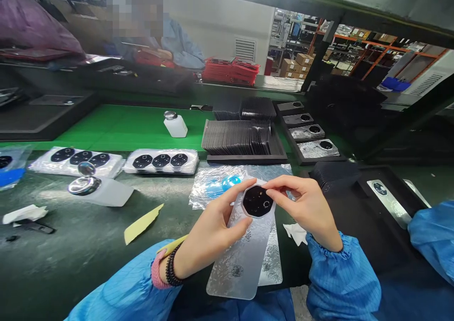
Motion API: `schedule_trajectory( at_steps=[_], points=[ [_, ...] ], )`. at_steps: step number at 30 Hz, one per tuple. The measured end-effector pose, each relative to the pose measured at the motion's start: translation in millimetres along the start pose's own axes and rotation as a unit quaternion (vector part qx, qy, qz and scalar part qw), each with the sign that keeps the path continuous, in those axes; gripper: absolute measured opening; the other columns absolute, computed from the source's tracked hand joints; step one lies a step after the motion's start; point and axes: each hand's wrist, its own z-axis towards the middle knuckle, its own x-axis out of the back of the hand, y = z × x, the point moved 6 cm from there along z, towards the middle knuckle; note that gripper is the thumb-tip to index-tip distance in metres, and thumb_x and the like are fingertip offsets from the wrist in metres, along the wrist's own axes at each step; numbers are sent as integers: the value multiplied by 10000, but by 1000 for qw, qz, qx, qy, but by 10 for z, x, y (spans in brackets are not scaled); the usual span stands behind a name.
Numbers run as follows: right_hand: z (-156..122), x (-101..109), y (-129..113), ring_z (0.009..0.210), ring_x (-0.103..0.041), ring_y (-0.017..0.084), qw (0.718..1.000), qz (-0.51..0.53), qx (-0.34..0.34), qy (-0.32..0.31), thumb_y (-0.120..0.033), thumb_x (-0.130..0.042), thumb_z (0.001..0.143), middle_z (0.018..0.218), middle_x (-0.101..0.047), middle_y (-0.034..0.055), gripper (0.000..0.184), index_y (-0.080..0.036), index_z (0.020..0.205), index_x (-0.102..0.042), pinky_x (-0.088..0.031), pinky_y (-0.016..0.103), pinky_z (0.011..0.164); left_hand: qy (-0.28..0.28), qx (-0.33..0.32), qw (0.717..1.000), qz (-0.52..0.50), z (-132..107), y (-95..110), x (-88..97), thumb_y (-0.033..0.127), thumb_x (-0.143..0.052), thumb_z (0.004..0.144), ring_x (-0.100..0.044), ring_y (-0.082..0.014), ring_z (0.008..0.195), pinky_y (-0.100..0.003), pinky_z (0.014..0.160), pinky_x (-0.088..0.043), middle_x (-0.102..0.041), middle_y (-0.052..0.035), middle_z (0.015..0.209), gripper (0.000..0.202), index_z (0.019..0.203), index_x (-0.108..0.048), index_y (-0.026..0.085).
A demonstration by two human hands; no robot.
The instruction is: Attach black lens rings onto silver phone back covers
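My left hand [209, 231] grips a silvery, patterned phone back cover [236, 264] by its upper part, thumb and fingers on either side. At the top of this cover sits a black camera lens cover [257, 202] with a pale octagonal rim. My right hand [305, 203] pinches thumb and index finger at the lens cover's upper right edge. Whether the lens cover lies fully flat cannot be told. Beneath the held piece, a second patterned back cover [273, 264] shows on the right. Clear plastic bags [205, 181] with a blue film lie just behind.
Lens covers in plastic packs [161, 161] line the left. A tipped white pump bottle [106, 191], an upright bottle [176, 126] and yellow paper [144, 224] are nearby. Behind stands a rack of black sheets [237, 136]; trays of back covers [312, 148] sit right. Another person's blue sleeve [434, 236] reaches in.
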Motion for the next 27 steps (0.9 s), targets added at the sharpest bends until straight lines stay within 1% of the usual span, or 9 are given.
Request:
schedule_trajectory(
  at_steps=[2,5,8,11,15,20,27],
  points=[
    [-4,3,-15,610,-620,156,1000,-5,8,4,-212,-613,771,664,-710,4,128,-231,752,-738,-503,279,560,-7,10,1000,-3,1,-9,-8,237,-627,720,-575,-297,1157,-387,896,-545,-683,-48,1168,568,1285,-567,231],
    [-14,3,-38,611,-622,156,1000,-21,17,9,-212,-606,781,669,-709,3,135,-239,760,-737,-509,277,557,-4,16,1000,-3,2,1,-2,246,-625,718,-579,-297,1148,-375,880,-546,-659,-48,1222,568,1283,-567,226],
    [-25,1,-60,581,-606,147,999,-45,28,14,-213,-597,794,661,-702,2,142,-237,763,-734,-504,273,545,0,19,1000,-3,5,19,3,267,-612,733,-592,-286,1126,-372,887,-540,-664,-45,1208,543,1273,-573,222],
    [-39,1,-80,568,-593,141,997,-60,44,21,-197,-592,802,658,-696,2,146,-232,768,-730,-501,271,543,-1,22,1000,-2,6,34,1,282,-599,744,-592,-283,1125,-380,916,-524,-671,-44,1191,529,1269,-574,216],
    [-64,-4,-108,579,-585,137,995,-71,67,28,-155,-592,806,686,-695,7,151,-225,790,-725,-503,270,554,-1,21,1000,-5,1,53,2,271,-599,750,-592,-276,1134,-373,948,-503,-654,-47,1232,519,1264,-572,211],
    [-84,-19,-129,611,-594,139,992,-81,84,37,-154,-589,823,743,-690,5,163,-248,824,-722,-508,268,549,9,9,1000,-20,-4,76,9,253,-614,752,-557,-270,1200,-360,1034,-444,-628,-52,1281,487,1236,-587,202],
    [-101,-40,-142,630,-593,136,990,-98,89,42,-154,-573,849,779,-677,5,179,-258,855,-719,-517,268,580,8,9,1000,-20,-3,73,6,245,-598,753,-575,-258,1177,-337,985,-484,-639,-45,1264,469,1221,-594,207]
  ],
)
